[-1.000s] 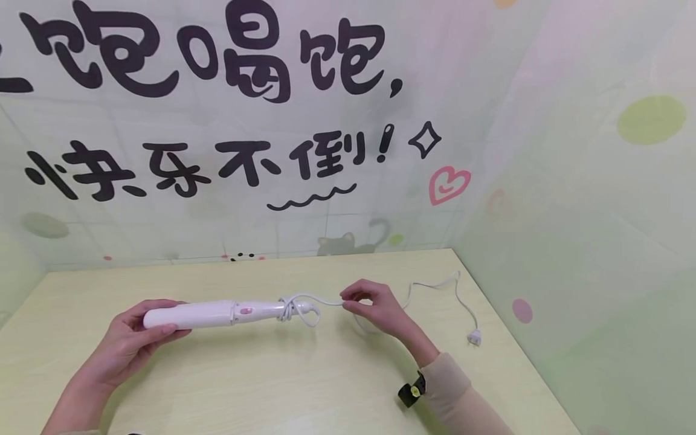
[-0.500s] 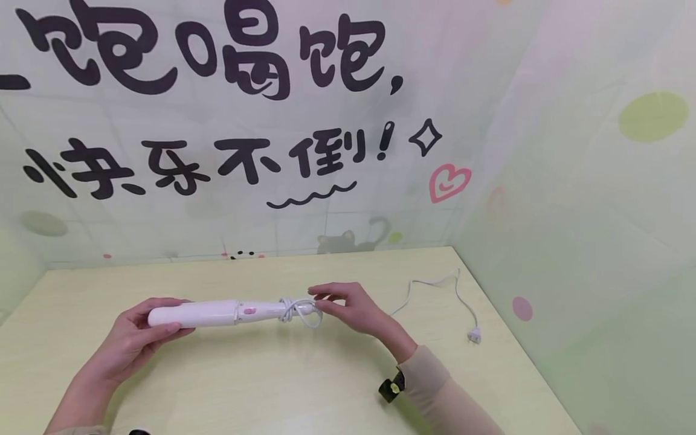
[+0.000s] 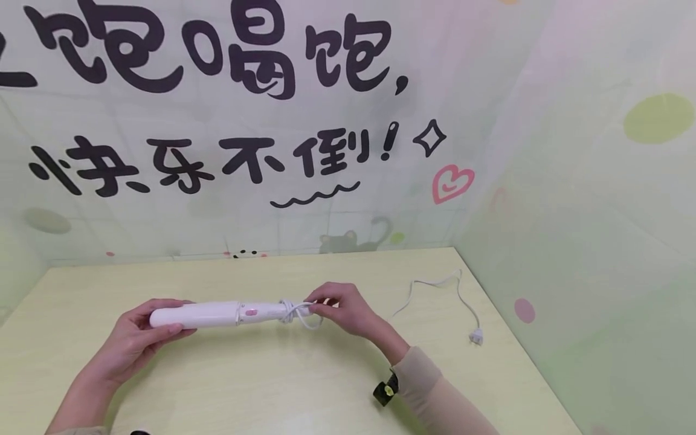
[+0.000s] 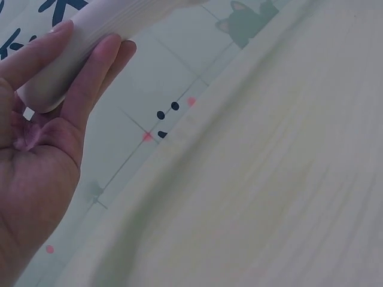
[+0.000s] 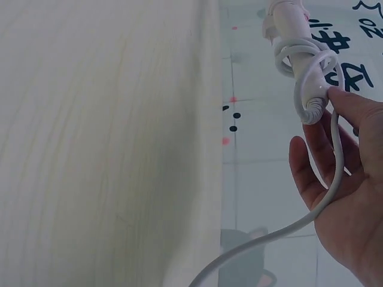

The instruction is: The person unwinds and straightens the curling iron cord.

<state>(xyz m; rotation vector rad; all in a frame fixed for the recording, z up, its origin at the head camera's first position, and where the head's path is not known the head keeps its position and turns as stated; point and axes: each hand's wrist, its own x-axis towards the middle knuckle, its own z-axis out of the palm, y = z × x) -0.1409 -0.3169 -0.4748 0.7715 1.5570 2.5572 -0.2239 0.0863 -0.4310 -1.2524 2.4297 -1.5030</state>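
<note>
A long white hair iron (image 3: 198, 315) with a pink switch is held level above the table. My left hand (image 3: 133, 332) grips its thick end between thumb and fingers; in the left wrist view the thumb and fingers (image 4: 90, 84) lie along opposite sides of the smooth barrel. White cord (image 5: 296, 51) is wound in several loops around the slim handle. At the handle's tail end, my right hand (image 3: 344, 308) pinches with thumb and fingers. In the right wrist view the thumb touches the handle end (image 5: 312, 89), and the loose cord runs down across the palm.
The cord's far stretch (image 3: 413, 287) lies on the pale wooden table (image 3: 261, 386) at the right, ending in a two-pin plug (image 3: 476, 336). Printed wall panels (image 3: 326, 229) stand along the table's back and right edges. A black strap device (image 3: 386, 390) hangs at the right wrist.
My right hand has moved left from the loose cord to the handle's tail end, and its fingers have closed there. The left hand and hair iron have barely shifted.
</note>
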